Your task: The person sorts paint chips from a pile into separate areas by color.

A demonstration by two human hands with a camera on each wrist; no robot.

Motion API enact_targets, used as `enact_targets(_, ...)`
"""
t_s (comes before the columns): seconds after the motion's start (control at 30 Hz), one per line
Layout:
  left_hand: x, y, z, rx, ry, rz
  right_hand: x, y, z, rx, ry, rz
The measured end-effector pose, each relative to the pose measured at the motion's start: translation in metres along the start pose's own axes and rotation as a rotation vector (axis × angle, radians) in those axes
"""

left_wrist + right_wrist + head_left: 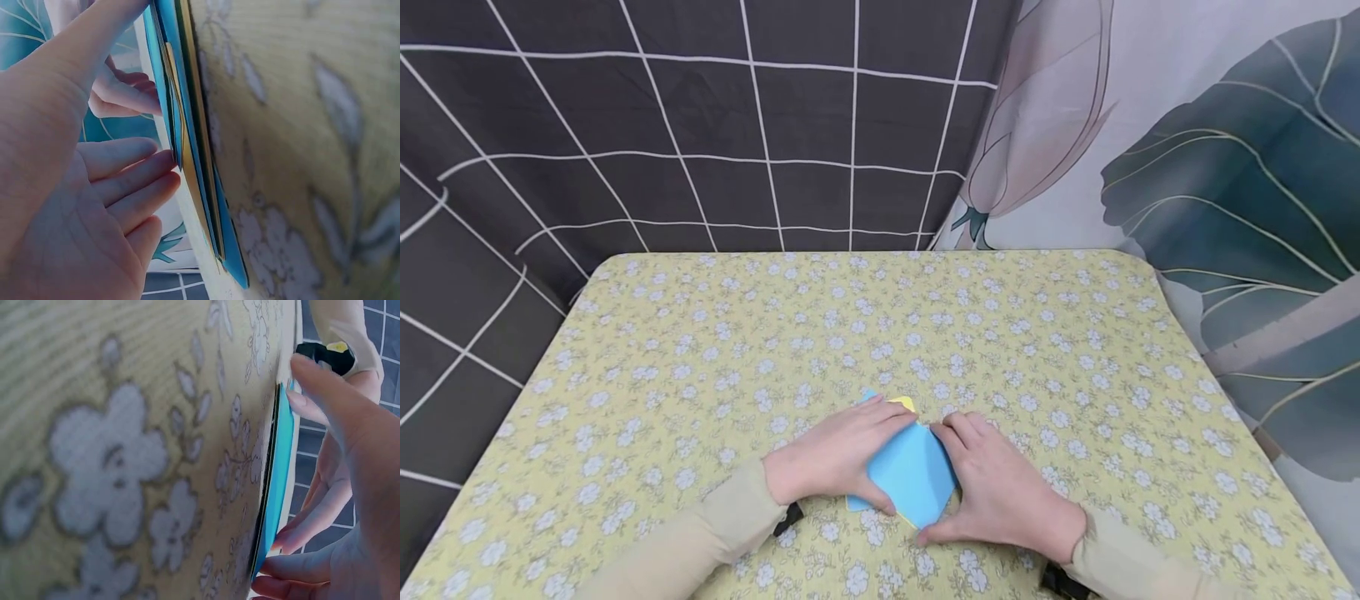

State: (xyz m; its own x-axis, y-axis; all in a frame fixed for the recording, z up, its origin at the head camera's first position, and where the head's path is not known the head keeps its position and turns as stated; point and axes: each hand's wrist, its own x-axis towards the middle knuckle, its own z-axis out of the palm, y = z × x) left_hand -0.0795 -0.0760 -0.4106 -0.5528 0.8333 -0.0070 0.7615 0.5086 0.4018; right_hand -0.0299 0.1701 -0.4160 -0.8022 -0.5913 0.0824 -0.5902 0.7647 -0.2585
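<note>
Flowery and yellow, the table [700, 342] lies under some blue paper [910, 475]. The left hand [842, 450] and right hand [996, 487] both hold it by its edges.

L hand [842, 450] & R hand [1003, 487] are facing e/o, thumbs [878, 498] pointing inward; R fingers [964, 427] are bending, 2 sleeved forearms [692, 525] angling in.
</note>
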Motion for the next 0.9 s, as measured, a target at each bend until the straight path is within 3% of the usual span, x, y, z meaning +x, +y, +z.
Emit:
enact_targets(0.4, -0.003, 0.0, -0.005, -0.008, 0.0, -0.023, 0.006, 0.001, -0.007, 0.014, -0.011, 0.009)
enact_targets(0.53, 0.001, -0.003, -0.009, -0.012, 0.039, -0.026, 0.012, 0.005, -0.015, 0.027, -0.007, 0.025)
enact_targets(0.67, 0.01, -0.011, -0.021, -0.037, 0.108, -0.051, 0.024, 0.015, -0.028, 0.047, 0.019, 0.076)
enact_targets(0.77, 0.02, -0.021, -0.034, -0.062, 0.155, -0.112, 0.038, 0.029, -0.042, 0.081, 0.048, 0.113)
enact_targets(0.9, 0.042, -0.04, -0.053, -0.059, 0.216, -0.175, 0.066, 0.056, -0.062, 0.134, 0.087, 0.089)
